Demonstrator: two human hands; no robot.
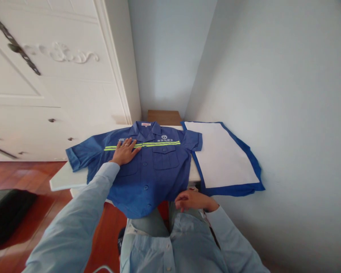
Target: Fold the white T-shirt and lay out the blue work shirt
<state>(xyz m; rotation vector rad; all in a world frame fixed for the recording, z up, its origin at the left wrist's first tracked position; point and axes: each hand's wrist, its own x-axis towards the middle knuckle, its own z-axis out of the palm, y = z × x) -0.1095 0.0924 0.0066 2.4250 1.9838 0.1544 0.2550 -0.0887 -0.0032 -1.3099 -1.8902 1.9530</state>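
Observation:
A blue short-sleeved work shirt (pixel 147 167) lies front up, its collar at the far side and its lower hem hanging over the near edge of a white table (pixel 71 179). It has a yellow-green reflective stripe, white printing and buttons down the front. My left hand (pixel 125 151) rests flat on the chest at the left, fingers spread across the stripe. Beside the lower right hem is my right hand (pixel 189 200), with its fingers curled inward. Whether cloth is between those fingers is hidden.
Right of the shirt, a white sheet (pixel 221 155) lies over blue cloth (pixel 255 167) against the wall (pixel 287 113). A white cabinet (pixel 74 83) stands at the left. A brown wooden box-like piece (pixel 165 117) is behind the table. A dark item (pixel 11 216) lies on the red-brown floor.

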